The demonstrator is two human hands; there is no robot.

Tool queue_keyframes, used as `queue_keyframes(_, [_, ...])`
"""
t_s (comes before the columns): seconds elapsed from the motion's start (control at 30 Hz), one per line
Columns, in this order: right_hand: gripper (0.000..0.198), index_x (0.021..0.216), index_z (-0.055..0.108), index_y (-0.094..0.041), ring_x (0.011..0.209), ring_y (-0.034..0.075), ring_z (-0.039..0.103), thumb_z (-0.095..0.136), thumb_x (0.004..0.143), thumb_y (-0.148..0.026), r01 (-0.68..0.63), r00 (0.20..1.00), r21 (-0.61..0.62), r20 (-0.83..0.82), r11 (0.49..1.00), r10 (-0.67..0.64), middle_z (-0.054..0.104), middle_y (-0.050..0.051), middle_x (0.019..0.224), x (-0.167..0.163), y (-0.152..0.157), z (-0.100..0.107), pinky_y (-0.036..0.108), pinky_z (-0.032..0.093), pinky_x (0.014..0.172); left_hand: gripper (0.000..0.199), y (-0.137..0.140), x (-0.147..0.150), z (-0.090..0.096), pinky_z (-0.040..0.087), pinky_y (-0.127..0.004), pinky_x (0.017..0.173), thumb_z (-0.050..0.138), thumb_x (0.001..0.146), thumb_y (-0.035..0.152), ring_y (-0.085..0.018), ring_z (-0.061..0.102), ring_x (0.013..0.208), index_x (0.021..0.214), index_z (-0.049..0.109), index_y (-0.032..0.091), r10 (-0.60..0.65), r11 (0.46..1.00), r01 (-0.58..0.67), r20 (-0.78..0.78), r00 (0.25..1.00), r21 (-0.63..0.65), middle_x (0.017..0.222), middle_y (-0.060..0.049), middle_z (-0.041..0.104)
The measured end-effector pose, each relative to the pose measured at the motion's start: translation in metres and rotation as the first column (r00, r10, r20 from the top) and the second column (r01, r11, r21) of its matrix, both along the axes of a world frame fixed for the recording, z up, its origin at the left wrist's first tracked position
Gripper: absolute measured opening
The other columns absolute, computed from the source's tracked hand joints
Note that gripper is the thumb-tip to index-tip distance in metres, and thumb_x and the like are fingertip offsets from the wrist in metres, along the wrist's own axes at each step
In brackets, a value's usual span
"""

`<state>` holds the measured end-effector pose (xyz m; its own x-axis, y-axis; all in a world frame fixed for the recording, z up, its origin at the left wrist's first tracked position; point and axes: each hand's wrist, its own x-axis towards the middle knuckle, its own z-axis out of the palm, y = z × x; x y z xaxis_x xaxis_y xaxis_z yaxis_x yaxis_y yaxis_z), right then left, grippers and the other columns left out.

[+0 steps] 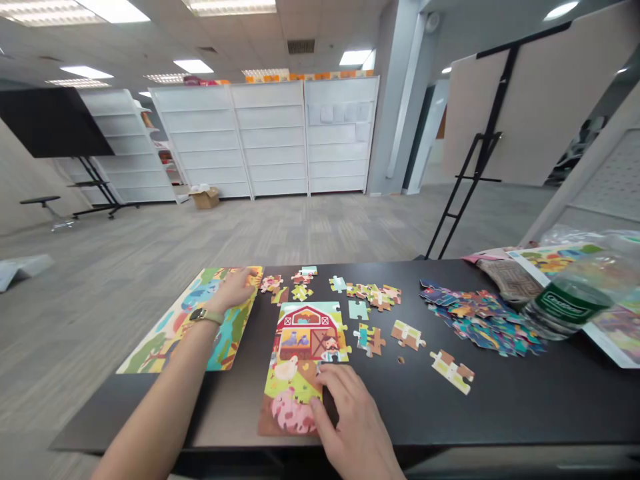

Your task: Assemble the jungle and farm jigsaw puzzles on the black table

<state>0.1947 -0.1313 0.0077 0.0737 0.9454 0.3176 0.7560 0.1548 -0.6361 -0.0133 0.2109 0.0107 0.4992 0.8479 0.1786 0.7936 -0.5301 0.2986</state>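
A partly assembled farm jigsaw puzzle lies in front of me, showing a red barn, a white hen and a pink pig. My right hand rests against its lower right edge, thumb and fingers apart, holding nothing. Further left, my left hand lies over the upper right corner of a colourful animal picture board, its fingers stretched out. Close to those fingertips are loose farm pieces. More pieces lie right of the puzzle, among them a joined brown-and-green pair and a barn-coloured piece.
A heap of dark blue puzzle pieces spreads over the right of the black table. Beside it a water bottle with a green label lies tilted near picture sheets. An easel stand rises beyond the table.
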Motion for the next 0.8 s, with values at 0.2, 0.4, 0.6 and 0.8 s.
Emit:
queue_keyframes(0.2, [0.015, 0.102, 0.059, -0.022, 0.103, 0.025, 0.061, 0.053, 0.090, -0.015, 0.014, 1.000, 0.025, 0.014, 1.000, -0.015, 0.066, 0.008, 0.109, -0.001, 0.001, 0.001, 0.039, 0.051, 0.089, 0.052, -0.014, 0.024, -0.011, 0.048, -0.036, 0.098, 0.062, 0.077, 0.035, -0.028, 0.063, 0.112, 0.127, 0.061, 0.021, -0.151, 0.988, 0.152, 0.053, 0.987, -0.019, 0.121, -0.008, 0.068])
queue_keyframes(0.4, [0.016, 0.102, 0.059, -0.021, 0.102, 0.024, 0.062, 0.053, 0.089, -0.014, 0.016, 1.000, 0.046, 0.017, 0.999, -0.016, 0.066, 0.008, 0.109, -0.001, 0.001, 0.002, 0.038, 0.052, 0.089, 0.041, -0.010, 0.022, -0.006, 0.052, -0.032, 0.092, 0.059, 0.080, 0.032, -0.023, 0.066, 0.105, 0.120, 0.065, 0.021, -0.094, 0.995, 0.091, 0.152, 0.984, 0.030, 0.117, -0.006, 0.069])
queue_keyframes(0.6, [0.016, 0.102, 0.059, -0.022, 0.101, 0.024, 0.062, 0.054, 0.089, -0.015, 0.022, 0.999, 0.057, 0.028, 0.998, -0.024, 0.067, 0.007, 0.107, -0.001, 0.001, -0.001, 0.038, 0.052, 0.088, 0.037, 0.001, 0.003, -0.005, 0.049, -0.043, 0.092, 0.055, 0.079, 0.025, -0.031, 0.062, 0.104, 0.113, 0.068, 0.016, 0.186, 0.973, -0.208, 0.188, 0.964, 0.103, 0.109, -0.013, 0.067])
queue_keyframes(0.8, [0.015, 0.101, 0.059, -0.022, 0.100, 0.024, 0.062, 0.054, 0.089, -0.015, 0.024, 1.000, 0.044, 0.019, 0.999, -0.024, 0.067, 0.007, 0.106, -0.001, 0.001, 0.000, 0.037, 0.052, 0.087, 0.030, -0.003, 0.009, -0.003, 0.044, -0.043, 0.103, 0.052, 0.072, 0.017, -0.030, 0.059, 0.114, 0.093, 0.075, 0.020, 0.078, 0.991, -0.092, 0.138, 0.987, 0.097, 0.111, -0.010, 0.067])
